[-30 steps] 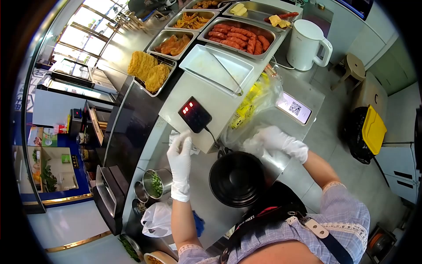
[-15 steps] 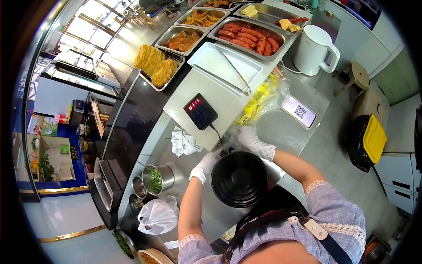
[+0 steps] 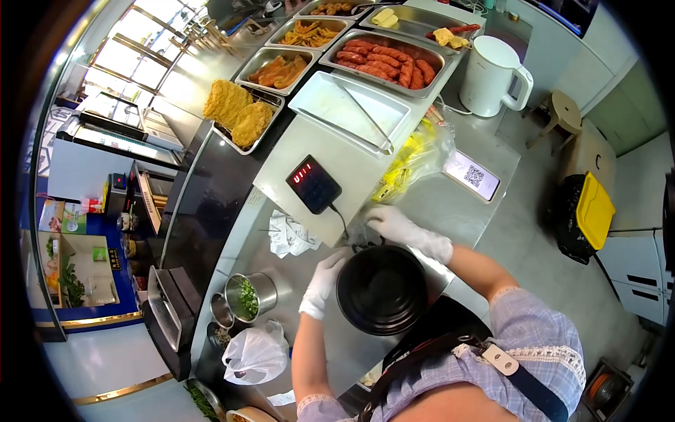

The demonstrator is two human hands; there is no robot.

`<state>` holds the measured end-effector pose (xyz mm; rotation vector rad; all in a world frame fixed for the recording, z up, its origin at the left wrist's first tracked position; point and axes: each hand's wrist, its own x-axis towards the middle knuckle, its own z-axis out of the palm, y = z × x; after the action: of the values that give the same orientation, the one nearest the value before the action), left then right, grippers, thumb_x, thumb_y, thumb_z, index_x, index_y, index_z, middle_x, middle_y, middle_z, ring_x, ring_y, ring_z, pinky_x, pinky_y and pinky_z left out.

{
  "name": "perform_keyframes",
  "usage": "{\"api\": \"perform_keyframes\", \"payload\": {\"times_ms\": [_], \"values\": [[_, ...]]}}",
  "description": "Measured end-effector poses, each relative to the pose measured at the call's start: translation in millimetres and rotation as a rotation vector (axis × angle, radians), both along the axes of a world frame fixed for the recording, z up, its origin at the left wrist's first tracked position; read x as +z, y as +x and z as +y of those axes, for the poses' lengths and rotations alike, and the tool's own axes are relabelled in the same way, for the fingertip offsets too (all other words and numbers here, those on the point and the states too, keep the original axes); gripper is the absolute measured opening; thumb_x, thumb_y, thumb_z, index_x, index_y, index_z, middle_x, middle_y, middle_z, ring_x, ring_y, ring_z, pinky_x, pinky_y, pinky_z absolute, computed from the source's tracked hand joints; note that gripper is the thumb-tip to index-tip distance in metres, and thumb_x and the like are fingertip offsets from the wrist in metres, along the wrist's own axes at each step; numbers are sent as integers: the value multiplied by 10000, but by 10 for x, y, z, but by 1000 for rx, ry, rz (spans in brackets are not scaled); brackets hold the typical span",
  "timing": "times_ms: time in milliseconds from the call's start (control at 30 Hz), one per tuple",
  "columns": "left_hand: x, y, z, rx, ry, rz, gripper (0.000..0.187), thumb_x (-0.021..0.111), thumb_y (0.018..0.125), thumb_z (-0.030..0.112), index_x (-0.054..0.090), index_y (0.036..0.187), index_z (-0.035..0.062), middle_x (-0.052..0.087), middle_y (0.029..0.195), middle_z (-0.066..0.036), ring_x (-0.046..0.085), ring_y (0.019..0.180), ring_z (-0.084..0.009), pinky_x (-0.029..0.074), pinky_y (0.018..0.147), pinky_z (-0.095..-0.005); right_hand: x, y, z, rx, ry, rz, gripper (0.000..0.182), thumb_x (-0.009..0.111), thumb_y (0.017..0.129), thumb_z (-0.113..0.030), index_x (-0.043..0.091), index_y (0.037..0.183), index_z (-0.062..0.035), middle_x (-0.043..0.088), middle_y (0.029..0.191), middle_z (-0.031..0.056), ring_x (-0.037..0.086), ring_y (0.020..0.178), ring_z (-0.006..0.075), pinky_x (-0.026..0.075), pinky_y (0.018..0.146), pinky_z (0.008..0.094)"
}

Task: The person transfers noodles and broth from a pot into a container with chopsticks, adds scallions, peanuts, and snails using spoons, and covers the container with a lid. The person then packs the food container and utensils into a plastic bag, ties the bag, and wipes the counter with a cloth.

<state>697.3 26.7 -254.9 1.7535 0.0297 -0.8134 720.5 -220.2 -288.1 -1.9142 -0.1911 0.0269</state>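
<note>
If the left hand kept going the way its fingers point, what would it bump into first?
The left hand rests at the black bowl's rim, fingers pointing up and away along the counter. Straight on, it would probably first meet the cord of the timer, by the right hand; depth is hard to judge.

Bowl (image 3: 382, 290) between hands, scale (image 3: 313, 184) behind.

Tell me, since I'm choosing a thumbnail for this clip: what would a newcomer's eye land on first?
Probably the big black bowl at the bottom centre of the steel counter, with the white-gloved left hand at its left rim and the right hand just above its top rim. Next come the steel trays at the top, chiefly the red sausages and the golden fried cutlets, then the white kettle at the upper right.
</note>
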Motion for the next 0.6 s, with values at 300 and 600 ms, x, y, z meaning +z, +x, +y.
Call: {"api": "perform_keyframes", "payload": {"times_ms": [300,600], "values": [[479,-517,365,526,-105,-128,342,478,960,173,535,1224,-37,640,1044,-143,626,931,-196,485,804,-287,209,219,-480,-509,711,519,149,682,811,-156,618,753,-35,550,604,-10,442,466,68,346,430,226],[762,-939,480,756,-188,-208,322,495,963,187,559,1188,-34,651,1017,-147,638,896,-192,497,786,-282,148,-371,-985,-530,523,489,239,674,828,-189,658,972,1,657,829,62,615,742,129,497,614,229]]}}
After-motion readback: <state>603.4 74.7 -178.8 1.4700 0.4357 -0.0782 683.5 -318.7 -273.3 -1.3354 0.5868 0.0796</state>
